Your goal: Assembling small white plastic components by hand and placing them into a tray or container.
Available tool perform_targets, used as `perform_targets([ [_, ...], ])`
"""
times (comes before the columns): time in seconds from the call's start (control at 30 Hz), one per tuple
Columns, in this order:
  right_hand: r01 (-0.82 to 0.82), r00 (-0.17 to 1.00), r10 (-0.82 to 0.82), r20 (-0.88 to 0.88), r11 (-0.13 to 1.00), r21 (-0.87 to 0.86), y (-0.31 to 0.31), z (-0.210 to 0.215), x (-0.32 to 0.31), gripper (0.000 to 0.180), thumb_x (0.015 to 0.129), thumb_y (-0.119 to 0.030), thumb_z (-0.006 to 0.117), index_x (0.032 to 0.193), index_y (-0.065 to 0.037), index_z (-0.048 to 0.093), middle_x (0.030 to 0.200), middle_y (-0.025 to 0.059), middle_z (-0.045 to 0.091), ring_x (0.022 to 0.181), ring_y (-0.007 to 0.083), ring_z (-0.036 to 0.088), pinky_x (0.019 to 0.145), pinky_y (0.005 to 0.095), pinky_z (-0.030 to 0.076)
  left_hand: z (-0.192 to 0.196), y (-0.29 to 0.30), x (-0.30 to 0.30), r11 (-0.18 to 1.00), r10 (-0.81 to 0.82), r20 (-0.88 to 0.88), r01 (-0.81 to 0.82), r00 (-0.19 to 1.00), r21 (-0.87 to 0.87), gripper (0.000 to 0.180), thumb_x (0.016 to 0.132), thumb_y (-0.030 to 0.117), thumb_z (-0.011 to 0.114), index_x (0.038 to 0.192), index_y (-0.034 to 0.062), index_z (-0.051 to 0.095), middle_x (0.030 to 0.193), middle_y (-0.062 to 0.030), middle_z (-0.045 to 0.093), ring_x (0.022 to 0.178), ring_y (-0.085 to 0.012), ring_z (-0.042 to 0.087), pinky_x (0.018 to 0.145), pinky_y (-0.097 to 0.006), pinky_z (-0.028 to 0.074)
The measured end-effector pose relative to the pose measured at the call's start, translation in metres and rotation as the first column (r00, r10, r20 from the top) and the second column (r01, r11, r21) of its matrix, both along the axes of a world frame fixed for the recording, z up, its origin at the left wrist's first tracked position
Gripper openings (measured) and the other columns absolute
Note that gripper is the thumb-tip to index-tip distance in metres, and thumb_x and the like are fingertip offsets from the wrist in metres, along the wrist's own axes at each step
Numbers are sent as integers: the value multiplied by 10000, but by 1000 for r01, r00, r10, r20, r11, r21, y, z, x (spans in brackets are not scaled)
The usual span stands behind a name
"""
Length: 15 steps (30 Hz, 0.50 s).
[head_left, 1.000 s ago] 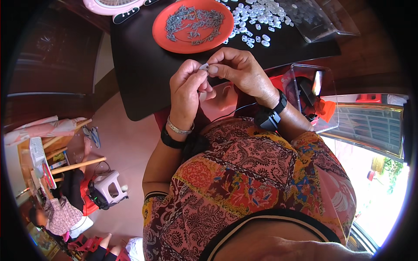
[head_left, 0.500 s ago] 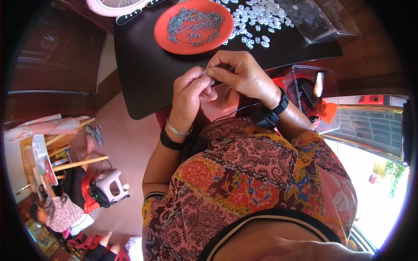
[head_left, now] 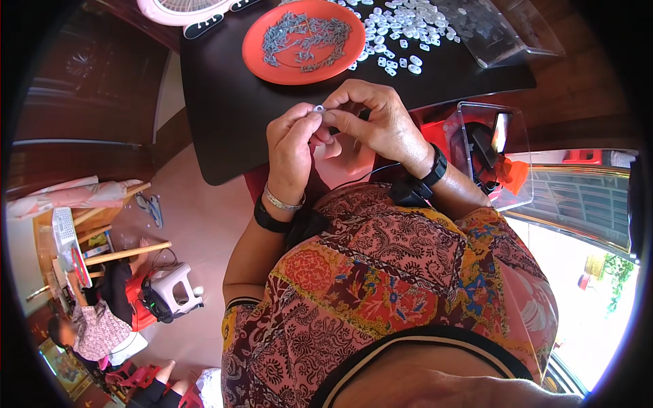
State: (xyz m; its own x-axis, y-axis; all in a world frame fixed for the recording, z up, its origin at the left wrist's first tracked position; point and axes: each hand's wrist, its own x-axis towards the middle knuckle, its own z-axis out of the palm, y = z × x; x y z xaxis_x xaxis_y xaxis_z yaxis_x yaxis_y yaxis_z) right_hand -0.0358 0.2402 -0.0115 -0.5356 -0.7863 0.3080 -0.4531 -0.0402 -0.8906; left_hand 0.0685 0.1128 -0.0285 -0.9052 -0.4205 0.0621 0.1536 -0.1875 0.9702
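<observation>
Just in front of my chest, my left hand pinches a small white plastic piece with a hole between thumb and forefinger. My right hand is closed beside it, thumb and forefinger pressed together right against the piece. What those right fingertips hold, if anything, is hidden. Beyond both hands, an orange-red plate lies on the dark table, bearing many small slim grey pieces. To its right, small white plastic pieces, oval and oblong with holes, are spread over the tabletop.
A clear plastic box lies at the table's far right; another clear bin stands by my right forearm. A pink fan is at the far left. Another person sits at the left near a white stool.
The small white piece now shows above my left fingertips, where earlier the fingers mostly covered it. Both hands have shifted only slightly and stay together.
</observation>
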Motion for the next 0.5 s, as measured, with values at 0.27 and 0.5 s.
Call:
perform_targets([
  [0.27, 34, 946, -55, -319, 997, -71, -1, -1, -1, 77, 764, -78, 661, 806, -21, 631, 734, 99, 610, 635, 228, 617, 571, 306, 497, -6, -5, 0, 988, -139, -10, 139, 990, 66, 308, 923, 227, 435, 795, -15, 576, 627, -53, 558, 551, -122, 540, 536, -228, 418],
  [0.5, -1, 869, -80, -489, 987, -164, -1, 0, -2, 66, 739, -77, 666, 784, -43, 631, 731, 74, 589, 689, 253, 602, 580, 338, 497, -2, -12, 4, 962, -271, 38, 269, 962, 53, 302, 933, 268, 398, 841, 20, 543, 720, -39, 547, 668, -119, 535, 619, -233, 403],
])
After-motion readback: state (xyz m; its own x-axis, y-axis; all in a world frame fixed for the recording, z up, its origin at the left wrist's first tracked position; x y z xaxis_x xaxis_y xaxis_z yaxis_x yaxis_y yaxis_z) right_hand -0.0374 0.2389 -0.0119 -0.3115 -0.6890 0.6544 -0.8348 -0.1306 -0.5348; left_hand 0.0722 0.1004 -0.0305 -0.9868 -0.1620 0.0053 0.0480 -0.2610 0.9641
